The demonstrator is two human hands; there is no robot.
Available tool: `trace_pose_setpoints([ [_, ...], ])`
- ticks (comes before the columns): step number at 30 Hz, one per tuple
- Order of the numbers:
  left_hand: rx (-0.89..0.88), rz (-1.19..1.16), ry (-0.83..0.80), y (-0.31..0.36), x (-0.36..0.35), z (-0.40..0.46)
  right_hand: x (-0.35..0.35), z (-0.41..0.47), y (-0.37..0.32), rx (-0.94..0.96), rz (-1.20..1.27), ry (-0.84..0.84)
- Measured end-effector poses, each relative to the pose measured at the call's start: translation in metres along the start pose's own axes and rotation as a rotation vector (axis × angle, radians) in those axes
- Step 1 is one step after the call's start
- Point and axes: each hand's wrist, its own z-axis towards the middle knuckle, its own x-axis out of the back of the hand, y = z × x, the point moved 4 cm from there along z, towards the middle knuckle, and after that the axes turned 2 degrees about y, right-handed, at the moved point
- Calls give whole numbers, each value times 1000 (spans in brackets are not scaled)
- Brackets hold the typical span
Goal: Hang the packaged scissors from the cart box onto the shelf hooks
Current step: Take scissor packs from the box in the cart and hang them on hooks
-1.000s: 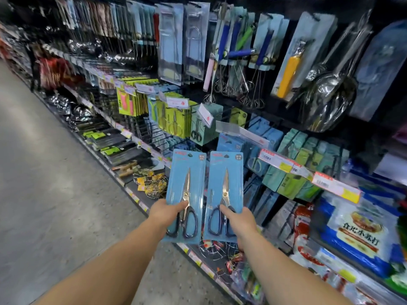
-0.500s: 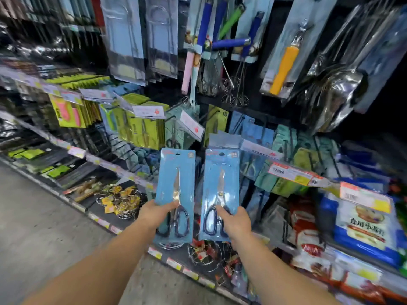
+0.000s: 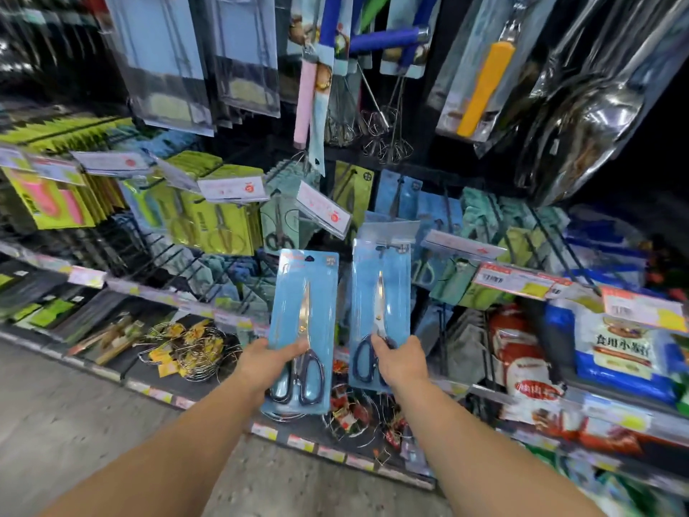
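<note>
I hold two light-blue carded scissors packs upright in front of the shelf. My left hand grips the lower end of the left scissors pack, over the black handles. My right hand grips the lower end of the right scissors pack. The top of the right pack sits at the tip of a shelf hook, just under a price tag flap. Blue scissors packs hang on hooks behind it. The cart box is out of view.
Green scissors packs hang to the left, whisks and ladles above. Price tags stick out on hook ends. Wire racks lie on the bottom shelf; bagged goods fill the right. The aisle floor lies at left.
The view has closed in on the shelf. Both packs have moved up and forward; the right one now reaches the hook tip beneath the price tag flap.
</note>
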Motion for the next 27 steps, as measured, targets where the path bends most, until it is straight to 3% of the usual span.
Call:
trace_pose_setpoints([
  [9,40,54,-92,-8,3,9,-3,13,-12,-116,-58,-64],
  [13,32,66,-151,-3,-2,6,-1,12,-1,-106,-196,-59],
  [16,16,63,-184,-1,-8,2,-3,0,-2,-52,50,-146],
  [21,-14,88,-253,-3,-24,-3,-18,-27,-6,-64,348,-510],
  [27,-30,105,-303,2,-51,-5,1,-25,-6,64,319,-397],
])
